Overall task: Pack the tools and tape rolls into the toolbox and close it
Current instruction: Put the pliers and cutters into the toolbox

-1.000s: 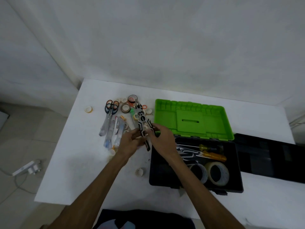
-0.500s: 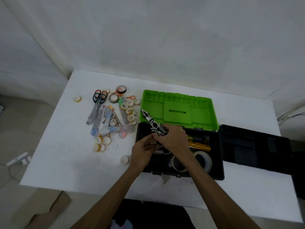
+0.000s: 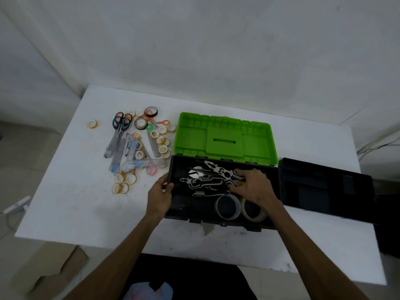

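Nearest the camera, two bare forearms reach up from the bottom edge toward the black toolbox (image 3: 186, 213), which sits open on the white table (image 3: 71, 204). The left hand (image 3: 159, 197) holds the toolbox's left end wall, thumb curled over the rim and fingers wrapped round the outside. The right hand (image 3: 255, 187) is inside the toolbox toward its right end, fingers bent down onto the handles of a pair of black-and-white patterned pliers (image 3: 218, 171); whether it truly grips them or only presses on them I cannot tell.

In the front of the toolbox, just below the right hand, stand two large tape rolls (image 3: 228, 206) side by side on edge. Behind them, in the middle of the toolbox, lie more patterned pliers (image 3: 199, 182), crossing one another, with the held pair on top, its nose pointing toward the toolbox's back left.

To the right of the toolbox, touching its end, lies a black tray (image 3: 324, 187). Behind the toolbox, the green lid (image 3: 225, 137) lies folded back flat, inner side up.

To the left of the toolbox, on the table, is a heap of small tape rolls (image 3: 161, 140), plastic-wrapped tools (image 3: 129, 155) and scissors (image 3: 120, 126) with black and orange handles. One small roll (image 3: 92, 124) lies apart, farther left of the heap.
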